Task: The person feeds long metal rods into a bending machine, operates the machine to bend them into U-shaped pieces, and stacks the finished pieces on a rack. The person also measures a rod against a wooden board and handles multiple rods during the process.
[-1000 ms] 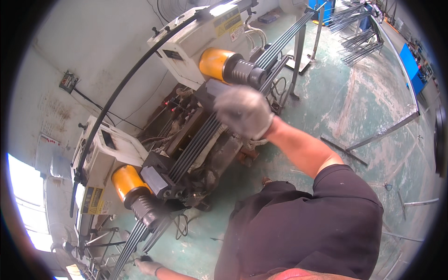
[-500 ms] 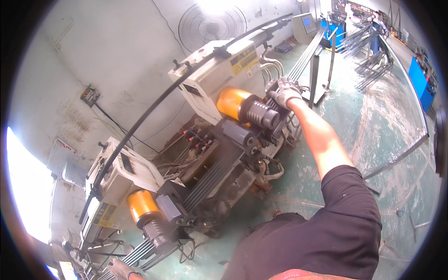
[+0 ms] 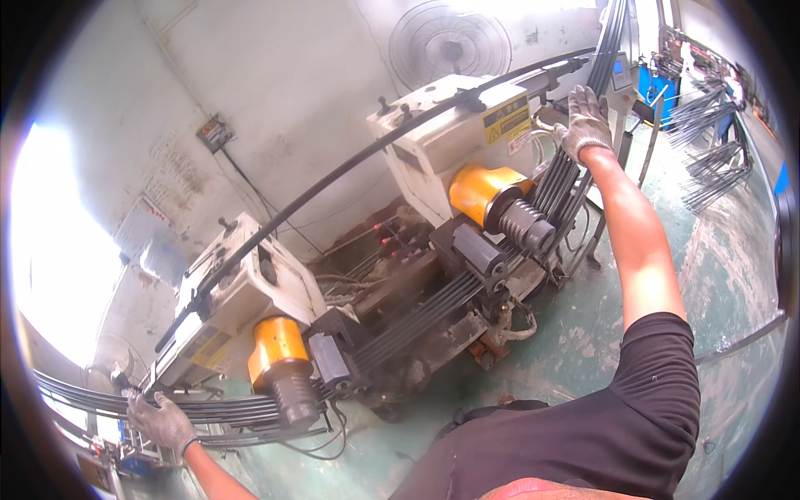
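Observation:
Several long dark metal rods [image 3: 429,310] lie side by side along a bending machine [image 3: 442,133], past its two ribbed rollers. Their left and right ends now stand at an angle to the middle stretch. My right hand [image 3: 587,127], in a grey-white work glove, rests flat against the rods at the upper right, fingers stretched upward. At the lower left, my gloved left hand [image 3: 163,423] touches the rods from the near side, its fingers apart. Orange covers [image 3: 477,193] sit above the ribbed rollers [image 3: 525,227].
A long black bar [image 3: 333,187] runs slanting along the machine's top. Behind stand a wall fan [image 3: 450,50] and a switch box [image 3: 215,133]. Piles of rods [image 3: 717,171] lie on racks at the far right. A cable loop [image 3: 337,437] hangs near the left roller.
Both rod ends have swung up and away from me, bending at the rollers. My right hand has gone up with its end, and my left hand has risen into fuller view. The view has shifted.

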`<state>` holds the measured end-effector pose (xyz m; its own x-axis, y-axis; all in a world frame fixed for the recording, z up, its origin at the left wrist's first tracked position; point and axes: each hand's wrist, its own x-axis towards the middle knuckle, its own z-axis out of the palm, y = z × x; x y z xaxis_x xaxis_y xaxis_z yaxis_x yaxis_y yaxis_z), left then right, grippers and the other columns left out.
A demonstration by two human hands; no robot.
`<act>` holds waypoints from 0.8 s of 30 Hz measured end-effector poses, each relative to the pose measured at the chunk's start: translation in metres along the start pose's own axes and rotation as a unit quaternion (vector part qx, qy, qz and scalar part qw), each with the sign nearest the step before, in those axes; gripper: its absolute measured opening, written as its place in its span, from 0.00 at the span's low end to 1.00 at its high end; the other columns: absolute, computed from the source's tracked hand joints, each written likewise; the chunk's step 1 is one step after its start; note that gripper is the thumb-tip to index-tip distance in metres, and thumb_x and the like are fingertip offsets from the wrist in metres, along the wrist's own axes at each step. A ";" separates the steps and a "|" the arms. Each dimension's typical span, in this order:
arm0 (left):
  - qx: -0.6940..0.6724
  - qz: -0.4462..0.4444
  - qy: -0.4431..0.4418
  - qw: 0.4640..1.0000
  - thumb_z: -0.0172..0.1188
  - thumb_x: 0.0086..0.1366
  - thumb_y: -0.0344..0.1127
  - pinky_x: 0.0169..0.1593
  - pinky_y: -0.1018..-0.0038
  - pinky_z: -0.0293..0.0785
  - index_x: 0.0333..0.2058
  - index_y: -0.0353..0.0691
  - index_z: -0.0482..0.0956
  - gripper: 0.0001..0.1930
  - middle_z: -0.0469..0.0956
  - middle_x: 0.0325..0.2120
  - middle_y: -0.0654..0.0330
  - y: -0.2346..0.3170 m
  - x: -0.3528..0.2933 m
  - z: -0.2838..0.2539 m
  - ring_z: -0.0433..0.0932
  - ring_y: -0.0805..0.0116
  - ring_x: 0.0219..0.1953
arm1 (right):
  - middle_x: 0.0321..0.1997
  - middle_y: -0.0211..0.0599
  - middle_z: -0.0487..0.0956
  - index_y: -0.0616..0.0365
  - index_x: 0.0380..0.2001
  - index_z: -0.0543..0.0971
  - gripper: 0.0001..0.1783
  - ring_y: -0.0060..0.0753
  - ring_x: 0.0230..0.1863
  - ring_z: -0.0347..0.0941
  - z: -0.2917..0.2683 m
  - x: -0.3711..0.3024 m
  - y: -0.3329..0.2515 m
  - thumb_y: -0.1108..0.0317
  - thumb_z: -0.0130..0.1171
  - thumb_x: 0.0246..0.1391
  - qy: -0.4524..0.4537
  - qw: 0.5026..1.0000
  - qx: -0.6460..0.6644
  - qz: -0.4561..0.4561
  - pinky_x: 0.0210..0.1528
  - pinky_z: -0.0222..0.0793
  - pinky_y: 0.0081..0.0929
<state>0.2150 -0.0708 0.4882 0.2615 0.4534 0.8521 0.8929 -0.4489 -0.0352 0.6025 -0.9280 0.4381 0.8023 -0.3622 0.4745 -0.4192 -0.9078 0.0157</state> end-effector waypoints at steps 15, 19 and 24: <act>-0.188 0.128 0.320 0.920 0.64 0.79 0.47 0.76 0.49 0.66 0.64 0.34 0.83 0.25 0.75 0.71 0.48 0.084 0.119 -0.121 0.69 0.46 0.75 | 0.89 0.48 0.55 0.51 0.83 0.58 0.48 0.49 0.86 0.56 -0.126 0.062 -0.037 0.44 0.64 0.70 0.400 0.905 0.146 -0.012 0.84 0.60 0.48; -0.441 0.067 0.231 0.864 0.63 0.81 0.50 0.71 0.53 0.71 0.68 0.30 0.76 0.30 0.79 0.64 0.47 0.150 0.103 -0.161 0.78 0.50 0.66 | 0.56 0.58 0.89 0.55 0.59 0.89 0.34 0.56 0.61 0.84 -0.196 0.027 -0.072 0.36 0.64 0.68 0.105 0.871 0.478 -0.036 0.70 0.75 0.43; -0.704 -0.007 -0.109 0.702 0.61 0.80 0.40 0.52 0.67 0.81 0.68 0.31 0.75 0.25 0.84 0.50 0.55 0.137 0.119 -0.160 0.83 0.65 0.45 | 0.53 0.53 0.90 0.58 0.54 0.89 0.24 0.56 0.54 0.86 -0.194 0.006 -0.112 0.49 0.62 0.71 0.068 0.814 0.577 -0.007 0.61 0.79 0.44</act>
<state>0.3095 -0.2021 0.6683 0.4436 0.5040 0.7411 -0.3103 -0.6894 0.6546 0.5716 -0.7879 0.6099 0.7163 -0.3951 0.5752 0.3298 -0.5347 -0.7780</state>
